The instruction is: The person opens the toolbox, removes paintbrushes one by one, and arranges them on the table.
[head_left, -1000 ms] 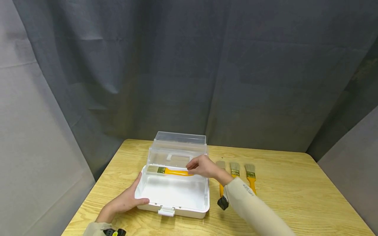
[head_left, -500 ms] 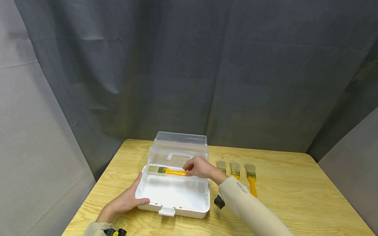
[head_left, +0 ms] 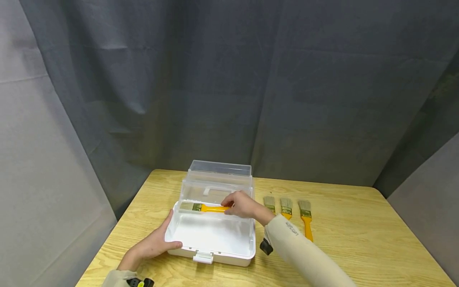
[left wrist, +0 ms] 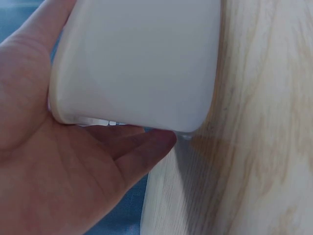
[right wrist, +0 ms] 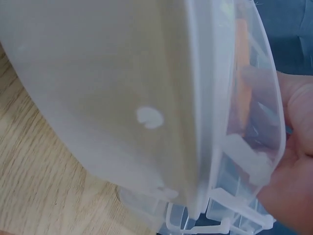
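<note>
A white plastic storage box (head_left: pixel 215 239) with a front latch stands open on the table. In the clear upper tray (head_left: pixel 190 213) at its back lies a paintbrush (head_left: pixel 209 208), bristles to the left, yellow-orange handle to the right. My right hand (head_left: pixel 242 205) pinches the end of that handle. Through the clear plastic in the right wrist view, the orange handle (right wrist: pixel 242 73) and fingertips show blurred. My left hand (head_left: pixel 154 241) holds the box's left end, thumb on the front rim. In the left wrist view, its fingers (left wrist: pixel 146 152) bend round the white wall (left wrist: pixel 137 63).
Three more paintbrushes lie in a row right of the box: a left one (head_left: pixel 269 202), a middle one (head_left: pixel 286 205) and a right one (head_left: pixel 306 219). My right forearm covers parts of them. A dark curtain (head_left: pixel 222 99) hangs behind the wooden table (head_left: pixel 358 239).
My right hand has shifted slightly left along the handle, its fingers now more closely around it. The paintbrush, the box and my left hand stay about where they were.
</note>
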Motion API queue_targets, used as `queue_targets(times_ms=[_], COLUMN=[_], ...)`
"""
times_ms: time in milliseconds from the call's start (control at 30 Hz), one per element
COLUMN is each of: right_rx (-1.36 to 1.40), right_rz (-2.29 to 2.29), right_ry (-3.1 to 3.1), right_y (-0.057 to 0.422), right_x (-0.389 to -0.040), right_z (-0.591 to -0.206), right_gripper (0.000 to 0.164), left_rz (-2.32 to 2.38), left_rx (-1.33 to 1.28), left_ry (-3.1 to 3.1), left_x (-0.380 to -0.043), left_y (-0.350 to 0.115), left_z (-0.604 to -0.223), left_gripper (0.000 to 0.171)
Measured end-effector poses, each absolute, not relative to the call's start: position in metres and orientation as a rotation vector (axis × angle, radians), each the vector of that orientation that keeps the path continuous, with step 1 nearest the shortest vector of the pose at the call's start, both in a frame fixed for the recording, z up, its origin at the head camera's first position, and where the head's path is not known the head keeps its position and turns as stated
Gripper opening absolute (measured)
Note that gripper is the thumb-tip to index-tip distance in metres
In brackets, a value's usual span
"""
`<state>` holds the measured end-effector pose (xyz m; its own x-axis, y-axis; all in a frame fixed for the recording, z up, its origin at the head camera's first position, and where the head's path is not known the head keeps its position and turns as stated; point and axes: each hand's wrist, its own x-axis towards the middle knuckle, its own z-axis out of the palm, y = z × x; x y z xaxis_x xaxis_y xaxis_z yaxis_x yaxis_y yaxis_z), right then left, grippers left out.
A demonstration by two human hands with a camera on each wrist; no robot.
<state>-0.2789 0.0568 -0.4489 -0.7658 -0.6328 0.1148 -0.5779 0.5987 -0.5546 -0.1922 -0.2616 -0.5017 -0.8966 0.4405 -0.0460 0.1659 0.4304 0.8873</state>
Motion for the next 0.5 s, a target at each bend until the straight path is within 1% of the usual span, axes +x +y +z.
queue_targets(times_ms=[300,500], right_rx=[-0.851,-0.714], right_rz=[-1.199,-1.355], right_ry=[2.663,2.621], right_y=[0.066,0.074], right_x=[-0.276,-0.272], right_z=[-0.450,-0.448], right_gripper=[0.020,0.024], left_rz=[1.452,1.434], left_rx=[0.495,0.504], left_ry=[2.400,2.408], left_x=[-0.193,-0.192], left_y=[-0.262,-0.261], left_z=[-0.503,-0.501], left_gripper=[0.113,0.113])
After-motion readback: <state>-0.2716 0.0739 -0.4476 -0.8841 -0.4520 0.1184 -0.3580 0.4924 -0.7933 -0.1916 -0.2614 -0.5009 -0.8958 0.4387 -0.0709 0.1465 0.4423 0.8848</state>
